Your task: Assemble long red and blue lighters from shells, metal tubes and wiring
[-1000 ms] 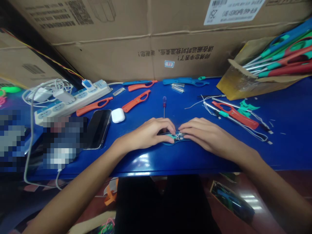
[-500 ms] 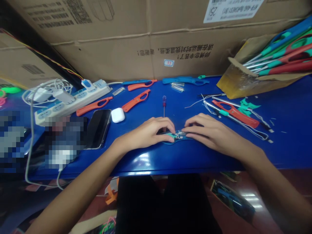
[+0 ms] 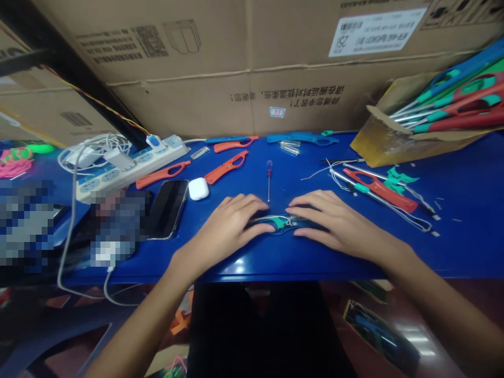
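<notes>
Blue casing point(image 3: 286, 228): located just on the near side of the screwdriver point(image 3: 270, 168), lying crosswise and gripped at both ends; a green piece point(image 3: 280, 223) and white wires point(image 3: 290, 221) are seen within it, while contact with the tabletop point(image 3: 232, 257) cannot be told.
Power strip point(image 3: 134, 169): set well to the left of the screwdriver, with white plugs point(image 3: 119, 159) fitted.
Orange shell point(image 3: 147, 181): laid left of the screwdriver, just beside the power strip.
Phone point(image 3: 168, 210): laid screen up, left of the screwdriver and nearer the tabletop's front edge.
White case point(image 3: 199, 189): set between the phone and the screwdriver.
Left hand point(image 3: 263, 218): narrowed around the casing's left end, which is held between thumb and fingers, to the near left of the screwdriver.
Screwdriver: laid with its handle pointed away and its tip directed toward the casing, apart from it.
Far blue shell point(image 3: 293, 138): laid beyond the screwdriver, slightly to its right, with clear pieces point(image 3: 290, 148) just in front.
Right hand point(image 3: 295, 218): narrowed around the casing's right end, to the near right of the screwdriver.
Red shell point(image 3: 388, 192): laid well right of the screwdriver, among metal rods and green scraps point(image 3: 398, 181).
Paper bag point(image 3: 374, 139): placed far right of the screwdriver, filled with coloured lighters point(image 3: 452, 125).
</notes>
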Demonstrator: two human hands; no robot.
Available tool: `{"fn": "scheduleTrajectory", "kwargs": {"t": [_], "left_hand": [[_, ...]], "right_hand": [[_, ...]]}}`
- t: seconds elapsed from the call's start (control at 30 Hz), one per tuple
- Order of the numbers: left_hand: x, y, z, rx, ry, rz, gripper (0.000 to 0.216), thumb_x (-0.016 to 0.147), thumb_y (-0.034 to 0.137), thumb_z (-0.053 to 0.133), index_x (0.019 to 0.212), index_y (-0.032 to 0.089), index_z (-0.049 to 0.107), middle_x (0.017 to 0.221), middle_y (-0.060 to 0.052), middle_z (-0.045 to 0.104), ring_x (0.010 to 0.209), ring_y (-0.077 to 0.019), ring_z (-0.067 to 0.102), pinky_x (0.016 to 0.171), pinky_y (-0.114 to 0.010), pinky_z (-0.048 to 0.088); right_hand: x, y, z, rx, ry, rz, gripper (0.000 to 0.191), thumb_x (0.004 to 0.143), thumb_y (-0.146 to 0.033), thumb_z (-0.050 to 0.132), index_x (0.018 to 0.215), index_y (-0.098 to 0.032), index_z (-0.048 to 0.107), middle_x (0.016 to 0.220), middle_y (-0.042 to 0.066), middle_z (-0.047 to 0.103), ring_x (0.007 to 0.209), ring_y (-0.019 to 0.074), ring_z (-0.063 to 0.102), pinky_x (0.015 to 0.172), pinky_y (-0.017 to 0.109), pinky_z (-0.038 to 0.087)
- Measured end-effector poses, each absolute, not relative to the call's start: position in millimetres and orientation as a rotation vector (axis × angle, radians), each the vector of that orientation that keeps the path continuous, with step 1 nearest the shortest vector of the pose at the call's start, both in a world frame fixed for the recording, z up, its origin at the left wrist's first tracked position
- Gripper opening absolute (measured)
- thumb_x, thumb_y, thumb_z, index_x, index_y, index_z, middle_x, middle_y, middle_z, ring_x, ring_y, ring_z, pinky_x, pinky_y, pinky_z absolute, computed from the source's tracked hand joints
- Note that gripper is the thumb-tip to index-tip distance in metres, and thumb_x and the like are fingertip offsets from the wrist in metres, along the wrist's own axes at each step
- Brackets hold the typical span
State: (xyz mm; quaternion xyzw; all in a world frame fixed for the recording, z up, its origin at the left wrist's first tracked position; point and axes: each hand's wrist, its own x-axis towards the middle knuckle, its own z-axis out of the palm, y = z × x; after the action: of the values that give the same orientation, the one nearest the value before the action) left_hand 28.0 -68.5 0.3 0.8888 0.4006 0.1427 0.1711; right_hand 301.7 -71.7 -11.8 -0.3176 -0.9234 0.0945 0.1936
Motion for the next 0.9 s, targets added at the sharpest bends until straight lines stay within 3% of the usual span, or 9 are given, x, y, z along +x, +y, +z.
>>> {"fn": "scheduleTrajectory", "kwargs": {"t": [0.37, 0.9], "left_hand": [[36, -84, -21, 2.569, 1.203, 0.636, 0.020, 0.099, 0.039, 0.058, 0.103, 0.020, 0.065, 0.108, -0.001, 0.070, 0.094, -0.0189, 0.058, 0.085, -0.035, 0.038], [36, -83, -22, 2.518, 1.192, 0.671, 0.020, 0.098, 0.037, 0.060, 0.112, 0.024, 0.068, 0.109, 0.000, 0.069, 0.095, -0.0180, 0.058, 0.083, -0.034, 0.037]], "right_hand": [[294, -73, -18, -0.887, -2.635, 0.391, 0.033, 0.105, -0.035, 0.046, 0.131, -0.025, 0.062, 0.126, 0.009, 0.062, 0.114, 0.0232, 0.055, 0.098, 0.042, 0.044], [292, -73, -20, -0.900, -2.562, 0.483, 0.035, 0.103, -0.036, 0.049, 0.135, -0.028, 0.062, 0.124, 0.009, 0.061, 0.116, 0.0237, 0.054, 0.100, 0.044, 0.048]]}}
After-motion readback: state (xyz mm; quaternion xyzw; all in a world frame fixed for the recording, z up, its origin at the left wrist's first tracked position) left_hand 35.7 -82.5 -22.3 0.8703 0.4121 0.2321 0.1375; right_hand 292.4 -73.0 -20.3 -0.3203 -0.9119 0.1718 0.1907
